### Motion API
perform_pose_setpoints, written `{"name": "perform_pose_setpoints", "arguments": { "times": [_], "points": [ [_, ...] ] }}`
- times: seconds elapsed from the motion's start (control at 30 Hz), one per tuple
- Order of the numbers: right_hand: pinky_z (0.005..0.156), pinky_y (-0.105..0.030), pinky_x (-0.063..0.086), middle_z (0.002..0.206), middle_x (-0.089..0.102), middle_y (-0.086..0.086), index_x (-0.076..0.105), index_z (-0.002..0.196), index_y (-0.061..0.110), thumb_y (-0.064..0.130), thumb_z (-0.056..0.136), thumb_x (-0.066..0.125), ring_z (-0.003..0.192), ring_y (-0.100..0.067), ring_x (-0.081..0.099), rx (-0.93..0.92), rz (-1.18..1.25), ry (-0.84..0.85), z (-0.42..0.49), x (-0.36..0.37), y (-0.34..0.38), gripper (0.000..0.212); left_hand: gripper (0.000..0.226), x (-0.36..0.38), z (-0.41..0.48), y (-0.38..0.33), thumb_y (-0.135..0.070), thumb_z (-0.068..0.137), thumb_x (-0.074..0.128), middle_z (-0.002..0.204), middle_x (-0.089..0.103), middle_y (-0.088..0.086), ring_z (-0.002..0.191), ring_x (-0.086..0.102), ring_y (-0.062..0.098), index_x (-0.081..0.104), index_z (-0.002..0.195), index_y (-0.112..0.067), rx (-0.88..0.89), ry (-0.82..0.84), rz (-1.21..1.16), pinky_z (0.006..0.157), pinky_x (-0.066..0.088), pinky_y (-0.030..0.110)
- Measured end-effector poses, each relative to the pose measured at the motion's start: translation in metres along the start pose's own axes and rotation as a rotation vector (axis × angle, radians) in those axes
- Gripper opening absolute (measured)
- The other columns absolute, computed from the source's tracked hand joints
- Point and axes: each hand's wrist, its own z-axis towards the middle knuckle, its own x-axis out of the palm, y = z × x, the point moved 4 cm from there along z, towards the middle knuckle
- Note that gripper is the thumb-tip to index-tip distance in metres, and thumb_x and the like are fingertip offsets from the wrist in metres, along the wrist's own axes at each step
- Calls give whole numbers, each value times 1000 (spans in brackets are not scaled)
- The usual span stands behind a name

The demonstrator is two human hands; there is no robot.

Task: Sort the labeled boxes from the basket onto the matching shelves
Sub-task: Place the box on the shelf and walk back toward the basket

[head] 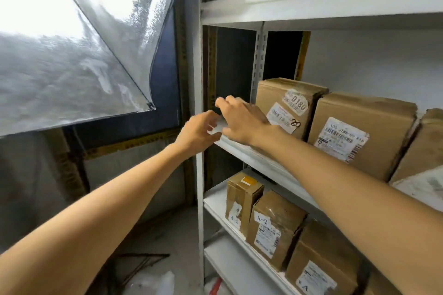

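My right hand (242,120) lies with fingers spread over a low cardboard box (260,112) at the left end of the middle shelf (263,163); the hand hides most of the box. My left hand (199,130) is just left of it, fingers bent against a white edge (217,128) at the shelf's corner; whether it grips anything is unclear. To the right of the hands stand a brown box marked 0180 (290,103) and a larger labeled box (359,134). On the lower shelf (215,201) stand boxes labeled A-2 (242,199) (273,225). The basket is out of view.
A white upright post (199,175) bounds the rack on the left. The upper shelf (311,5) overhangs the hands. Left of the rack are a bright window with a plastic sheet (72,43), a grey floor (177,235) with a dark metal frame (141,263), and another labeled box at bottom right (318,268).
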Motion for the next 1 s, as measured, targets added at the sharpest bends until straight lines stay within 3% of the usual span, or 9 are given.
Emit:
{"name": "perform_pose_setpoints", "arguments": {
  "times": [0.13, 0.33, 0.53, 0.73, 0.9, 1.0],
  "points": [
    [85, -38, 51, 116, 54, -8, 51, 122, 15, 25, 87, 66, 108, -26, 55, -91, 107, 68, -14, 9, 32, 40, 22, -45, -69, 6, -18, 86, 68, 104, 68, 0, 89, 65, 14, 66, 108, -17, -140, 27, 275, 77, 55, 28],
    [84, -37, 52, 116, 58, -4, 54, 122, 16, 29, 80, 72, 102, -23, 58, -362, 330, 193, -65, 5, 123, 47, 27, -102, -193, -5, -29, 83, 70, 98, 68, -4, 86, 65, 14, 64, 108, -22, -471, -57, 396, 76, 53, 29],
    [81, -40, 56, 112, 60, -7, 58, 115, 12, 28, 80, 74, 96, -24, 60, -616, 382, 260, -117, -9, 227, 42, 28, -147, -320, -32, -35, 82, 69, 97, 68, -4, 84, 63, 13, 62, 106, -23, -710, -65, 550, 68, 50, 28],
    [80, -38, 54, 113, 58, -5, 53, 124, 15, 30, 79, 74, 93, -23, 58, -811, 424, 338, -171, -30, 323, 52, 34, -189, -456, -70, -35, 75, 70, 99, 70, -6, 95, 64, 19, 64, 108, -27, -1013, -96, 621, 80, 48, 29],
    [75, -29, 43, 117, 54, -4, 50, 129, 20, 35, 77, 74, 103, -24, 55, -1020, 430, 371, -256, -66, 407, 59, 30, -210, -584, -124, -35, 74, 76, 94, 67, -2, 89, 64, 21, 63, 100, -26, -1204, -163, 578, 81, 53, 34],
    [80, -34, 50, 114, 58, -5, 54, 125, 18, 31, 77, 73, 100, -26, 58, -1150, 452, 402, -323, -92, 449, 54, 31, -216, -659, -167, -34, 73, 76, 98, 67, 0, 92, 63, 22, 64, 100, -24, -1273, -170, 601, 80, 53, 36]
  ]
}}
